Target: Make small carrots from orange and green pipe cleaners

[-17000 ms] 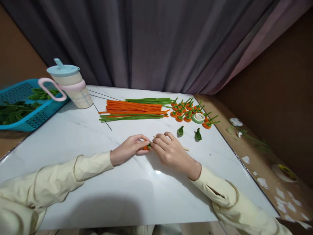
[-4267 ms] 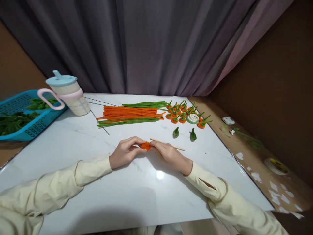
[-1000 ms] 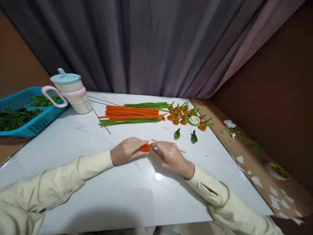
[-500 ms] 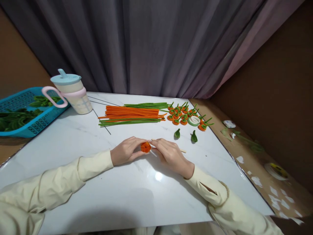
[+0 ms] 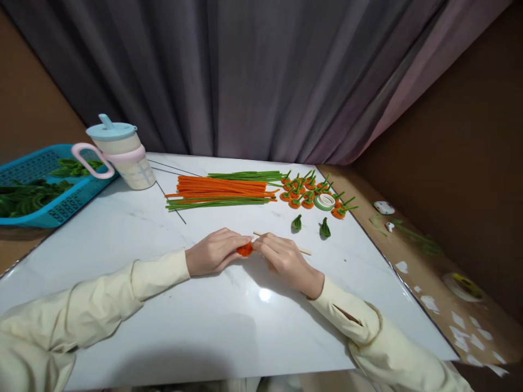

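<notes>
Near the middle of the table, my left hand (image 5: pixel 216 251) is closed around a small orange fuzzy-stem pumpkin (image 5: pixel 244 250), partly covered by its fingers. My right hand (image 5: pixel 284 258) meets it from the other side, thumb and fingertips pinched at the pumpkin's edge. A thin wooden stick (image 5: pixel 305 251) runs behind the right hand's fingers; whether it is gripped or lies on the table I cannot tell. Two green twisted fuzzy-stem pieces (image 5: pixel 297 222) lie beyond the right hand.
Orange pipe cleaners (image 5: pixel 220 187) and green pipe cleaners (image 5: pixel 220 203) lie across the back. Several finished orange pumpkins with green stems (image 5: pixel 295 202) surround a tape roll (image 5: pixel 325 202). A tumbler (image 5: pixel 137 169) and blue basket (image 5: pixel 61 209) stand left. Paper scraps (image 5: pixel 429 303) lie right.
The orange pumpkin has turned and dipped, so its ribbed round face no longer shows fully. My left fingers have closed further over it, and the right fingertips now touch its edge.
</notes>
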